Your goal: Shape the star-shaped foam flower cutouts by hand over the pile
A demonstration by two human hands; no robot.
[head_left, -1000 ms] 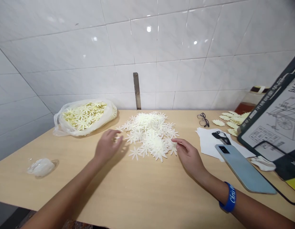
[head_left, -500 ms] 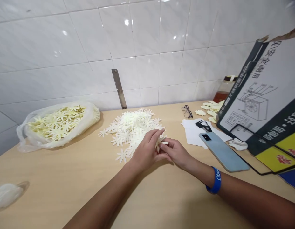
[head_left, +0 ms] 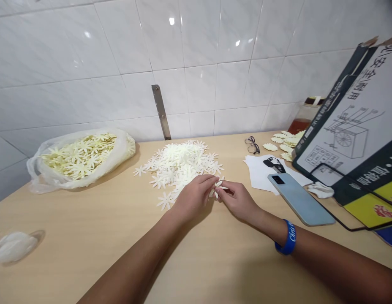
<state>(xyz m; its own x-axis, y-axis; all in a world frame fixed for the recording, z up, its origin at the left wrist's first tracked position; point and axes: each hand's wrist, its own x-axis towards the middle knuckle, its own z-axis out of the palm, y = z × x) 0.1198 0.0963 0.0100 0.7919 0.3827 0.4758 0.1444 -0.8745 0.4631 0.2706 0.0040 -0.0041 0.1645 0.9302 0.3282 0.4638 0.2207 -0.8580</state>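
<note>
Between my two hands is a pale flower-shaped cutout [head_left: 220, 185] with narrow petals, held just above the table. My left hand [head_left: 196, 194] pinches it from the left, its fingers partly hiding the petals. My right hand [head_left: 236, 198] grips it from the right with thumb and fingers, and a blue wristband [head_left: 287, 237] circles that wrist. Right behind my left hand lies a heap of similar white flower cutouts [head_left: 183, 162]. One loose flower cutout [head_left: 164, 200] rests at the heap's near edge.
An open plastic bag [head_left: 120, 162] of yellowish cutouts lies at left, a crumpled clear bag [head_left: 15, 247] nearer. Rightward are glasses [head_left: 252, 145], white paper [head_left: 256, 175], a blue phone [head_left: 300, 200], leaf-shaped cutouts [head_left: 270, 147], a jar [head_left: 301, 122] and a large box [head_left: 351, 126].
My left fingers, raised and spread before, have closed down onto the flower cutout. More of its petals show between my hands. The view has shifted slightly.
</note>
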